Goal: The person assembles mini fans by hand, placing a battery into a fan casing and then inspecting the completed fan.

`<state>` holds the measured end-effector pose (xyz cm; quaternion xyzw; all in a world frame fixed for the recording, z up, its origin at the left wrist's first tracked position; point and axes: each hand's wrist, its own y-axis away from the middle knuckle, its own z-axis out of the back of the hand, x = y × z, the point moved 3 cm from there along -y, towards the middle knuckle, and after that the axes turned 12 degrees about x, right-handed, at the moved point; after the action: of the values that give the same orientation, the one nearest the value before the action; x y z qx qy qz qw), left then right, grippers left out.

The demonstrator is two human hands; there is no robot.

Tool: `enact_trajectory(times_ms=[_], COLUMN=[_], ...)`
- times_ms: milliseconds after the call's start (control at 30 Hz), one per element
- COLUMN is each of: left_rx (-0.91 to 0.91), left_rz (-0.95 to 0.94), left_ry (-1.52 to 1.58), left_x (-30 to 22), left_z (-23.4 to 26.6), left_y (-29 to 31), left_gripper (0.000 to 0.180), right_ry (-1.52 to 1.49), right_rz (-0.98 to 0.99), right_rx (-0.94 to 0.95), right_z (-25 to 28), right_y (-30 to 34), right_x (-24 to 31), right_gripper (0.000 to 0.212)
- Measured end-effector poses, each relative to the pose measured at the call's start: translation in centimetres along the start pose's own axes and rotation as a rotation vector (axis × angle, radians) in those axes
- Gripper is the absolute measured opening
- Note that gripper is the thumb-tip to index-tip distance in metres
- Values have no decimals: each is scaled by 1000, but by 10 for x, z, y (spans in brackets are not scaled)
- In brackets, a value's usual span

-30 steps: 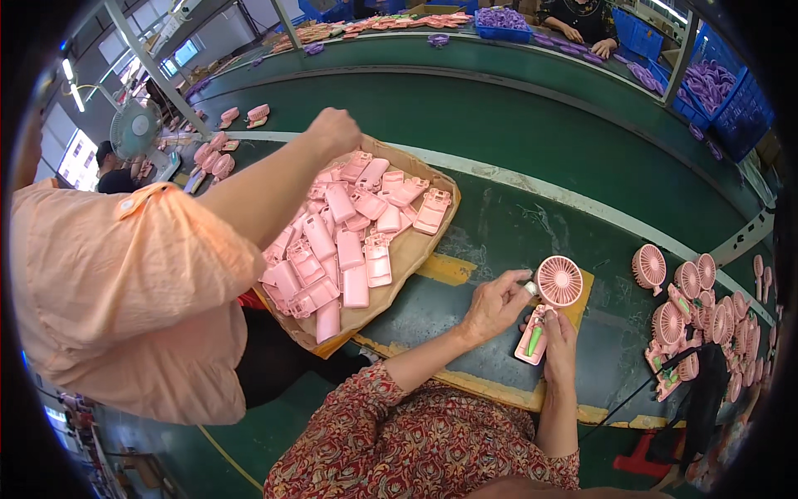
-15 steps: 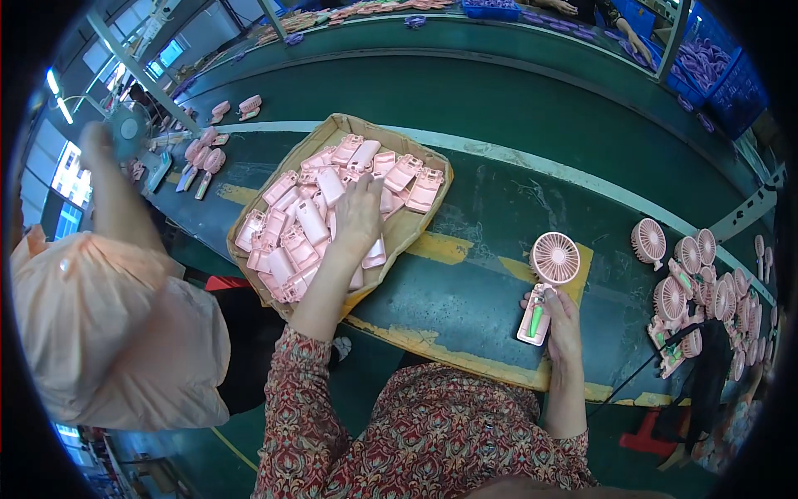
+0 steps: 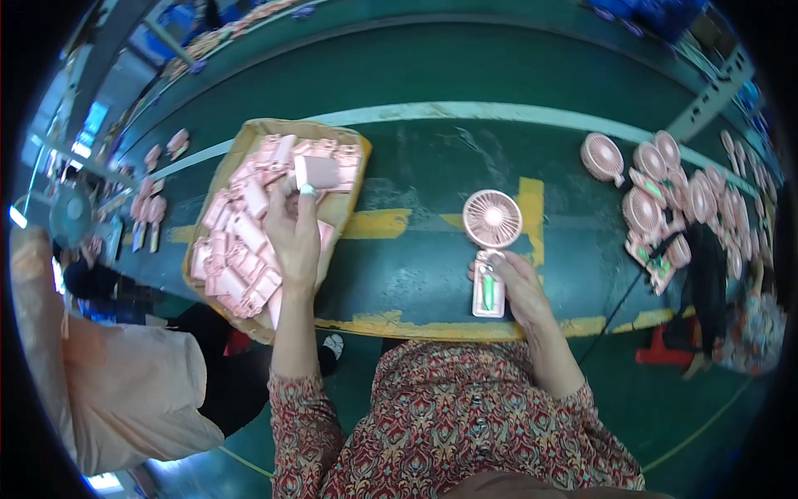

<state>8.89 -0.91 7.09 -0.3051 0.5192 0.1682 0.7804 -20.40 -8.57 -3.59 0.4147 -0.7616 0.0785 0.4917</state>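
My left hand (image 3: 295, 237) is over the cardboard box (image 3: 353, 187), its thumb and fingers closed on a pink plastic handle cover (image 3: 319, 173) with a smooth face. Many similar pink covers (image 3: 235, 284) lie piled in the box beneath it. My right hand (image 3: 525, 293) grips a pink handheld fan (image 3: 492, 219) by its handle, just above the table's front part. The round grille points up and away from me. The handle is uncovered, showing a green part (image 3: 488, 287) inside.
Several pink fans (image 3: 698, 200) lie clustered on the green table (image 3: 407, 274) at the right, with a black tool-like thing and cable (image 3: 702, 266) before them. More fans (image 3: 150, 212) lie at the far left. A person in a peach top (image 3: 133, 391) sits on my left.
My left hand has come up out of the pile with a handle cover in its fingers. The view has shifted, and the right hand still holds the fan.
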Motion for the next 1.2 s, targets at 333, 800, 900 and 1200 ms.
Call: enact_trajectory(times_ms=[333, 800, 900, 1200], left_rx=[458, 676, 692, 735], left_rz=[666, 43, 214, 322], left_ry=[388, -785, -723, -350], left_x=[42, 10, 0, -23], left_z=[-85, -105, -102, -120], left_y=[96, 76, 76, 120], left_gripper=[22, 42, 41, 56], right_ry=[-35, -247, -284, -240], right_rz=[-66, -100, -103, -94], right_rx=[-26, 0, 31, 107], right_z=[-4, -4, -2, -8], right_y=[0, 7, 9, 13], right_x=[3, 2, 2, 6], right_gripper=[27, 32, 32, 39])
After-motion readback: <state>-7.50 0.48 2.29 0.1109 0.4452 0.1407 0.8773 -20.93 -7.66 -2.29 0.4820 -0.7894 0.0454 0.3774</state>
